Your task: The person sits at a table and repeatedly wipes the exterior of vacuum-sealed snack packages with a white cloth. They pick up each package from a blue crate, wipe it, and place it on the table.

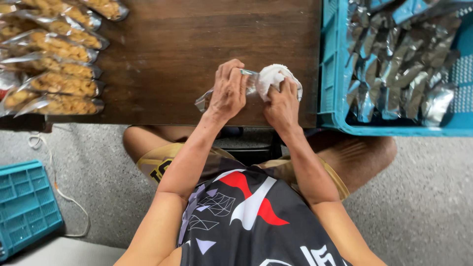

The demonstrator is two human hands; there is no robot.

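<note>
The table (pixel 197 44) was dark brown wood with a visible grain. The crate (pixel 331 59) on it was teal, its pouches (pixel 399 64) silver with blue patches. The packets (pixel 59 64) were clear, showing golden-yellow contents. The cloth (pixel 273 76) under the right hand (pixel 282 106) was white, and the bag (pixel 206 100) under the left hand (pixel 229 91) was clear. The shirt (pixel 246 221) was black with red and white shapes and pale lilac line patterns. The shorts (pixel 157 165) were mustard yellow with black marks. The floor (pixel 423 207) was speckled grey; a second crate (pixel 27 207) there was teal too.

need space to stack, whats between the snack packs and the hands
Bare wooden table lies between the snack packs and the hands, left, right, in the head view.
</note>
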